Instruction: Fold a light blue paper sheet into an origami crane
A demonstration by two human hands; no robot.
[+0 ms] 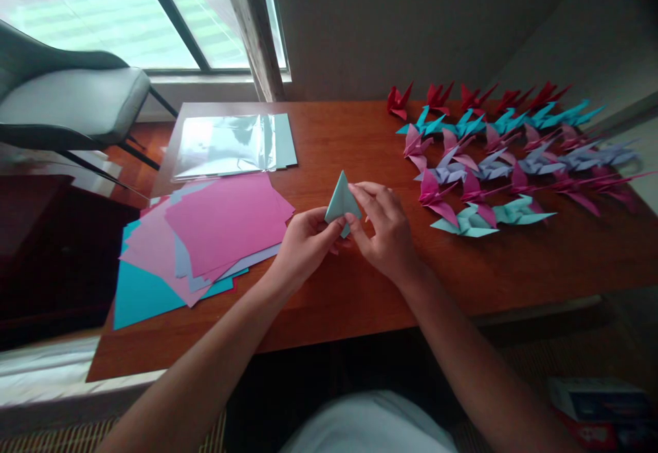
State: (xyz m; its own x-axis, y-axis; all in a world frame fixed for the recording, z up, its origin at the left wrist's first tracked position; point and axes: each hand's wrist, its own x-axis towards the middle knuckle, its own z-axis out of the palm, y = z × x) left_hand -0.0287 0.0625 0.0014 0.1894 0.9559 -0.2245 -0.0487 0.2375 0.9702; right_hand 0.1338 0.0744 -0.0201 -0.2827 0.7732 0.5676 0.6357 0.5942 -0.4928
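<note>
A small piece of folded mint-green origami paper (343,197), kite-shaped with its point away from me, is held up over the middle of the table. My left hand (310,237) pinches its lower left side, thumb on the front face. On the lower right, my right hand (383,227) has its thumb against the paper and its index finger along the right edge. Both hands hide part of the lower end. To the right stand rows of folded paper cranes; the nearest mint-green crane (469,221) is closest to my right hand.
Fanned sheets of coloured paper, a pink sheet (231,223) on top, lie left on the wooden table (329,316). Behind them is a clear plastic packet (221,144) with pale green paper. Red cranes (438,99) form the far row. A chair (72,96) stands by the window.
</note>
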